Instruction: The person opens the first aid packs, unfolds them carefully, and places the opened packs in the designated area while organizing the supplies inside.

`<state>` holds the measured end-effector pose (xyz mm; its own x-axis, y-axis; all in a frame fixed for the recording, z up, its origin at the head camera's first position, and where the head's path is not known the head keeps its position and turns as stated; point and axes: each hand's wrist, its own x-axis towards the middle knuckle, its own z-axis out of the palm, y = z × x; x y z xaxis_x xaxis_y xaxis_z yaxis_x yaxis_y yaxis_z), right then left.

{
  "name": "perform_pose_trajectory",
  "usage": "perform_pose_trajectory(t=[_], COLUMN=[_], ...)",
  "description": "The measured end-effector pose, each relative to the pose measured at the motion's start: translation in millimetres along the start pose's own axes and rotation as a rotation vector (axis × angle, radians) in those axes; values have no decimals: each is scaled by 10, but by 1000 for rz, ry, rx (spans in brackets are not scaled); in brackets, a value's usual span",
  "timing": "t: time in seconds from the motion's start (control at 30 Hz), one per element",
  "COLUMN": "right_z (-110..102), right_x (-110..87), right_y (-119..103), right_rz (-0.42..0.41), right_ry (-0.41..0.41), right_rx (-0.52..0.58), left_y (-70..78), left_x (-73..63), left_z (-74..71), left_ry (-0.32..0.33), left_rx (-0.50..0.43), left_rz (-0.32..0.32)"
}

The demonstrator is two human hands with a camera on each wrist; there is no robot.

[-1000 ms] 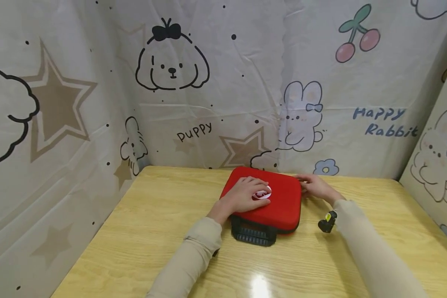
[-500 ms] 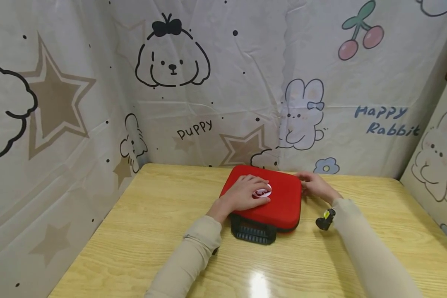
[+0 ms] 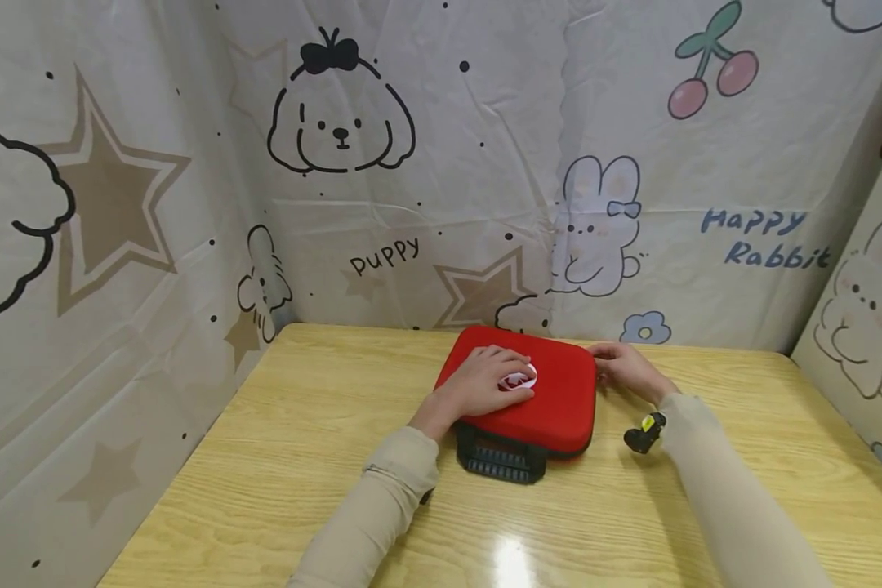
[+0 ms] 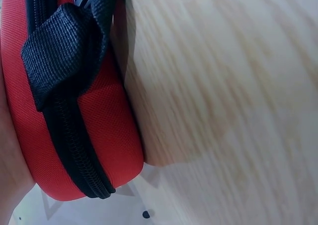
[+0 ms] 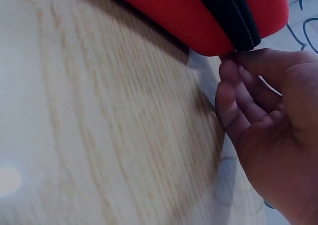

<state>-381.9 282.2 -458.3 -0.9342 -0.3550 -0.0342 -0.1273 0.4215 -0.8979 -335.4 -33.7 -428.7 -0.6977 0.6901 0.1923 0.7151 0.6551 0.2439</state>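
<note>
A red zippered carrying case [image 3: 554, 392] lies closed on the wooden table, its black handle [image 3: 500, 459] toward me. My left hand [image 3: 488, 382] rests on the lid with fingers spread over part of a round white emblem [image 3: 523, 377]. In the left wrist view, the black zipper band [image 4: 74, 140] and handle strap [image 4: 62, 48] show along the case's side. At the far right corner, my right hand [image 3: 627, 367] has its thumb and forefinger pinched together at the end of the zipper band [image 5: 241, 24]. The zipper pull there is hidden by the fingers.
The wooden table [image 3: 279, 457] reaches back to a patterned cloth [image 3: 412, 204] close behind the case. Cloth also hangs along the left and right sides. A black wrist camera [image 3: 643, 433] sits at my right cuff.
The head view has tilted very slightly. Both hands keep their places on the case, and the case stays where it was.
</note>
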Motion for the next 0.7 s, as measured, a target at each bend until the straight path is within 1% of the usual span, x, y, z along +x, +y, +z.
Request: perform_pose_trajectory(t=[0.07,0.2,0.3,0.37,0.47,0.6,0.7], right_z=[9,44,44,31,-4,-63,-104], right_x=[3,1,-29,-57,-101,-167,-206], right_y=[2,17,40,50,49,37,51], right_rz=[-3,-43,-61,-57,-45,-40,-68], right_ry=[30,69,76,67,41,-14,-25], right_rx=[-35,-135,-161,-152,-116,-68,-55], left_y=[0,-11,-26,-43,-76,-120,-135], left_x=[-2,-17,-11,-3,12,24,23], left_z=[-7,-15,6,19,24,4,-2], left_ry=[3,14,15,18,38,68,73], left_rx=[-4,-16,-15,-6,11,35,49], left_rz=[6,24,41,48,46,3,-12])
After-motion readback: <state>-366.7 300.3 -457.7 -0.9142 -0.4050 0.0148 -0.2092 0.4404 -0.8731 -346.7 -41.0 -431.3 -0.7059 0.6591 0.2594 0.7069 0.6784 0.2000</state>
